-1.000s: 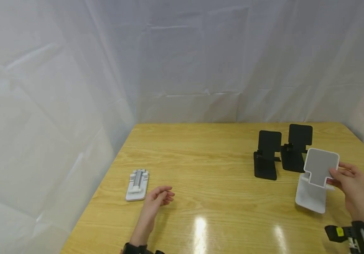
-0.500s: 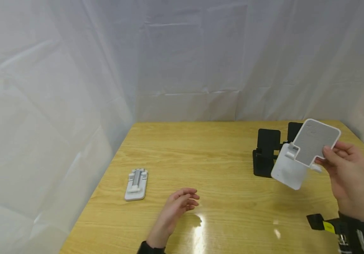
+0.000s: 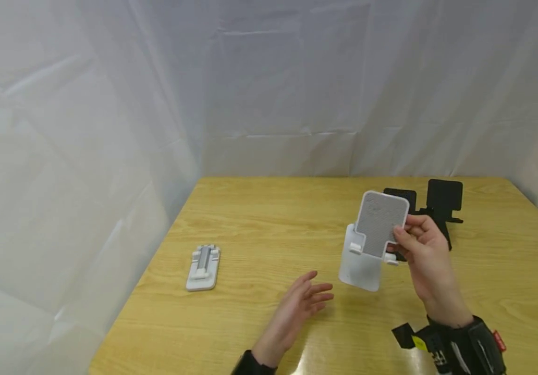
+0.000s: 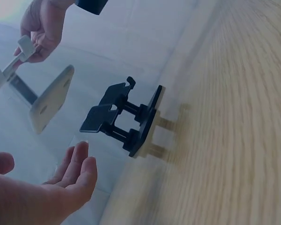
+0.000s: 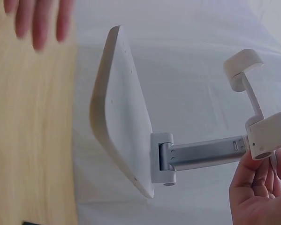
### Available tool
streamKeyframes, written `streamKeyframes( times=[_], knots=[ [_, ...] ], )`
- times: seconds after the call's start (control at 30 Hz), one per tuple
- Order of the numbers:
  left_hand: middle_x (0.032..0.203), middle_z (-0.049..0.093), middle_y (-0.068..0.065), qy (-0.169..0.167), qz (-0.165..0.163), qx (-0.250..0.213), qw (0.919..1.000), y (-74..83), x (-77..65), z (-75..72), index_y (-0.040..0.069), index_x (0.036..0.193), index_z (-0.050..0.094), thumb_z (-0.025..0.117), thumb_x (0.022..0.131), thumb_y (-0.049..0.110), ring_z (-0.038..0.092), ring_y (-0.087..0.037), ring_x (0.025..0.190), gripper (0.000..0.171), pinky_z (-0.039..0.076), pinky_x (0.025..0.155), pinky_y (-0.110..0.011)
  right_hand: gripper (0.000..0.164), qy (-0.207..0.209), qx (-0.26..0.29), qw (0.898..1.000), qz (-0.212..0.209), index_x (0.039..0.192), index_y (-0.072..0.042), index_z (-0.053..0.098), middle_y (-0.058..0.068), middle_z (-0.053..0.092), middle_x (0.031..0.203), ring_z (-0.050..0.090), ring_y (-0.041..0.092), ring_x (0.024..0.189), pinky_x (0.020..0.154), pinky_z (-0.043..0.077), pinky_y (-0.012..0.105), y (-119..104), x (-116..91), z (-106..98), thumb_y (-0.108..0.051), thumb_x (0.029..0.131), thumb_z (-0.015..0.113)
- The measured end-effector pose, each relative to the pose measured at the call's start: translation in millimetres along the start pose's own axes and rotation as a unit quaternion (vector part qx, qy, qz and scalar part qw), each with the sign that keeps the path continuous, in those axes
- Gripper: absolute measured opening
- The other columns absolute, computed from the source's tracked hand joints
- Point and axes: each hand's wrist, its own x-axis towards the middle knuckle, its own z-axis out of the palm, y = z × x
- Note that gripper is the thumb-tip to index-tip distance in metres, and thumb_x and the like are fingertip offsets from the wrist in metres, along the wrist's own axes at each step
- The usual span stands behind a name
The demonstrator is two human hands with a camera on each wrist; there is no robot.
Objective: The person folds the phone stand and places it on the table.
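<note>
My right hand (image 3: 426, 255) pinches the edge of a white phone stand (image 3: 363, 273) with a grey-padded plate, thumb on the front. The stand is unfolded and held above the table; its silver hinged arm and white base show in the right wrist view (image 5: 126, 112). To its left, my left hand (image 3: 297, 307) hovers with fingers spread and holds nothing; in the left wrist view its fingers (image 4: 77, 171) point toward the base. A second white phone stand (image 3: 203, 268), folded flat, lies at the left of the table.
Two black phone stands stand unfolded at the back right, the farther one (image 3: 444, 195) in plain sight, the other (image 3: 402, 195) partly hidden behind the held stand and hand. The wooden table (image 3: 273, 219) meets white sheeting (image 3: 278, 88) at its back and sides.
My right hand has lifted the white phone stand from the right and carried it left toward the middle. My left hand has moved right, away from the folded stand, and its fingers have spread.
</note>
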Motion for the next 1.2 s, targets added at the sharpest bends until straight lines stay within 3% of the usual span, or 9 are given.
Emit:
streamKeyframes(
  times=[0.17,0.33,0.47,0.6,0.93,1.1,1.2],
  knots=[
    [0.128,0.047,-0.028,-0.009,0.008,-0.043,0.999,1.0,3.6,9.9,-0.008,0.141,0.02,0.038,0.098,0.024,0.053,-0.03,0.111,0.056,0.041,0.098,-0.044,0.011,-0.016,-0.088,0.994,0.057,0.099,-0.01,0.047,-0.004,0.056,0.087,0.057,0.008,0.078,0.067,0.05,0.019,13,-8,16,-0.005,0.092,0.053],
    [0.125,0.05,-0.023,-0.026,-0.01,-0.037,0.9989,2.3,7.9,15.1,-0.011,0.137,0.029,0.045,0.093,0.017,0.053,-0.031,0.11,0.054,0.044,0.094,-0.046,0.011,-0.028,-0.122,0.988,0.088,0.102,-0.006,0.044,-0.007,0.059,0.09,0.057,0.008,0.079,0.068,0.05,0.02,18,-14,25,-0.002,0.094,0.05],
    [0.125,0.05,-0.025,-0.031,-0.02,-0.025,0.999,1.0,9.8,14.0,-0.013,0.136,0.028,0.049,0.089,0.004,0.052,-0.036,0.111,0.054,0.046,0.091,-0.047,0.013,-0.029,-0.137,0.986,0.093,0.103,-0.003,0.043,-0.008,0.06,0.09,0.057,0.008,0.078,0.068,0.05,0.021,20,-14,28,-0.001,0.093,0.05],
    [0.121,0.052,-0.029,-0.029,-0.008,-0.001,0.9995,-1.3,11.3,11.7,-0.016,0.133,0.032,0.048,0.084,-0.005,0.056,-0.033,0.105,0.053,0.05,0.087,-0.041,0.014,-0.029,-0.147,0.984,0.096,0.105,-0.001,0.042,-0.009,0.06,0.09,0.058,0.008,0.078,0.068,0.05,0.021,19,-13,29,-0.001,0.093,0.05],
    [0.119,0.054,-0.029,0.001,-0.019,0.004,0.9998,4.7,4.1,15.1,-0.016,0.132,0.035,0.051,0.08,-0.009,0.058,-0.031,0.104,0.054,0.051,0.086,-0.038,0.024,-0.035,-0.19,0.979,0.068,0.112,0.0,0.042,-0.003,0.054,0.1,0.052,0.009,0.09,0.079,0.045,0.019,17,-13,29,-0.007,0.093,0.054],
    [0.12,0.054,-0.029,-0.006,-0.027,0.003,0.9996,4.3,1.2,15.0,-0.016,0.13,0.039,0.052,0.079,-0.009,0.058,-0.032,0.104,0.053,0.052,0.084,-0.037,0.044,-0.08,-0.216,0.967,0.104,0.133,0.0,0.029,0.009,0.044,0.123,0.045,0.012,0.105,0.084,0.04,0.017,15,-9,28,-0.014,0.096,0.049],
    [0.12,0.054,-0.03,-0.021,-0.027,0.003,0.9994,2.9,-0.2,15.4,-0.016,0.129,0.041,0.052,0.079,-0.009,0.058,-0.033,0.104,0.052,0.052,0.084,-0.037,0.047,-0.112,-0.213,0.965,0.104,0.136,0.002,0.028,0.004,0.051,0.121,0.049,0.01,0.103,0.083,0.043,0.019,15,-8,25,-0.017,0.097,0.047]
  ],
)
